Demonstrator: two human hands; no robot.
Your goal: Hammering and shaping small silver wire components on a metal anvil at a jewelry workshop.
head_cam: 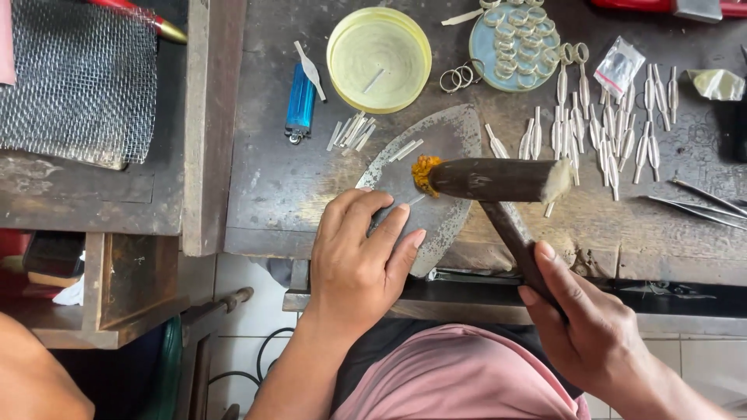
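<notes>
Right hand (pixel 595 323) fingers clamped on mallet (pixel 498 180); left hand (pixel 362 253) fingers together, pressing iron plate (pixel 436 140) beside lighter (pixel 299 101).

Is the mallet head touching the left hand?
Apart. The head view shows bare metal plate between the mallet head's orange-tipped end and the left hand's fingertips, which rest on the plate. The right hand grips the handle.

Odds and ends at the back of the tabletop
A blue lighter (pixel 299 101) lies beside a round yellow dish (pixel 379 58); wire mesh (pixel 78 78) sits far left, tweezers (pixel 704 204) far right.
</notes>
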